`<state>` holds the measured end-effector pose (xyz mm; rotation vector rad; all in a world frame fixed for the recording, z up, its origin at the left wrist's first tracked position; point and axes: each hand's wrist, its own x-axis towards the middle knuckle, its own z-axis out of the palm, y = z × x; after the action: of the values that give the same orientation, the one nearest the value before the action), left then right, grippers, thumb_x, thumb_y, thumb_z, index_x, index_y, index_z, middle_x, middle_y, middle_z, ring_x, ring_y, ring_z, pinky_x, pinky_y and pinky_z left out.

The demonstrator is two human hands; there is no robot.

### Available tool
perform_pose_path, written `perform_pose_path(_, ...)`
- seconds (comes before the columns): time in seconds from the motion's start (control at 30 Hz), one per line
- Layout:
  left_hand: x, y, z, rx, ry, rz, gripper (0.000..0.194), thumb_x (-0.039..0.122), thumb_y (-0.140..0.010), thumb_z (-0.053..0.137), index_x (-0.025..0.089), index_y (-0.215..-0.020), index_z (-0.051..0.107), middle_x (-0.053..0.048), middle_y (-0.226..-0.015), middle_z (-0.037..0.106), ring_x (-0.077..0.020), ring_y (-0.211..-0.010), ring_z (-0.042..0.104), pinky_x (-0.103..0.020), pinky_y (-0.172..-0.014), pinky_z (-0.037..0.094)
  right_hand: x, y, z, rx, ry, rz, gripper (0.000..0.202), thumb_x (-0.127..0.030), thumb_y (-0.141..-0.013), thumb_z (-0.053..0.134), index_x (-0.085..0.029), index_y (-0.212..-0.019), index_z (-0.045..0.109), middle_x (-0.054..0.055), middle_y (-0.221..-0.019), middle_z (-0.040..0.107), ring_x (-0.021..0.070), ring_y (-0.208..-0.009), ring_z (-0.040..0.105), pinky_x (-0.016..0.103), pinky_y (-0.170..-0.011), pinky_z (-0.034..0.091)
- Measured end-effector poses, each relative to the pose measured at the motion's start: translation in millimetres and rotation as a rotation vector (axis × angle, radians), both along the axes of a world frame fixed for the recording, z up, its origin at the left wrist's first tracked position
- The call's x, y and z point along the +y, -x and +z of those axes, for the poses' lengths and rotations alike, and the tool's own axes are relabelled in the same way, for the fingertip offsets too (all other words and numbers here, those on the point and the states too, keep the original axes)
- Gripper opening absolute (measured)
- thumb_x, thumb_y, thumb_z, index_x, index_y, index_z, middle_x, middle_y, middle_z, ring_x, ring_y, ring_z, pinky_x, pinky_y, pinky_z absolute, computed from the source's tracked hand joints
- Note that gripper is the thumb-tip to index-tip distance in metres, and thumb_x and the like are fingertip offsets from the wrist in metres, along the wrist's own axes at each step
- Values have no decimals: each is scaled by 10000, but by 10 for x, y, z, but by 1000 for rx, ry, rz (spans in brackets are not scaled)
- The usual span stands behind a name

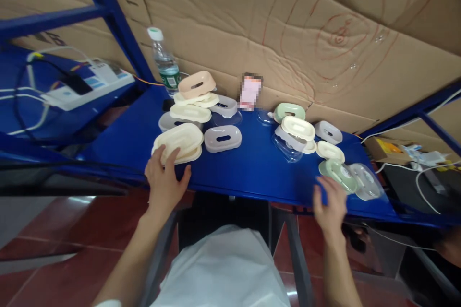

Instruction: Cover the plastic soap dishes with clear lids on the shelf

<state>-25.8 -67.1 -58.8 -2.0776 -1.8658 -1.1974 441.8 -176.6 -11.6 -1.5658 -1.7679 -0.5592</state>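
My left hand (pixel 163 182) lies with spread fingers on the near edge of a cream oval plastic tray (pixel 180 140), which rests on another cream piece. Close to it sits a grey oval shell with a slot (pixel 223 138). My right hand (pixel 330 204), slightly blurred, has thumb and fingers apart at the near edge of a pale green oval piece (pixel 340 175); whether it touches is hard to tell. Right of that piece lies a clear-and-grey oval piece (pixel 364 181). A cream oval ring (pixel 330 151) is just behind.
On the blue table (pixel 259 168), more pieces are heaped left, including a peach shell (pixel 196 85), and right, including a cream tray (pixel 298 128). A water bottle (pixel 165 67) and a pixelated phone (pixel 250 91) stand at the back by a cardboard wall (pixel 223 24). A power strip (pixel 90 88) is left.
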Motion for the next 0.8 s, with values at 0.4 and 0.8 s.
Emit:
perform_pose_path(0.4, -46, -22, 36, 84, -20, -154, 258, 290, -1041, 628, 245, -1277, 723, -108, -1323, 769, -342, -1417, 614, -508, -1147, 457, 1920, 1485, 12, -283, 401, 674, 409, -313, -1087, 608, -174, -1468, 658, 158, -1448, 708, 306, -1365, 633, 495, -1187, 447)
perform_pose_path(0.8, 411, -368, 238, -24, 106, -442, 416, 383, -1015, 690, 316, -1424, 660, -142, -1640, 483, -345, -1471, 550, -522, -1134, 570, 1991, 1182, -89, 84, 297, 398, 329, -359, -1131, 524, -224, -1353, 727, 121, -1277, 784, 275, -1195, 707, 449, -1043, 498)
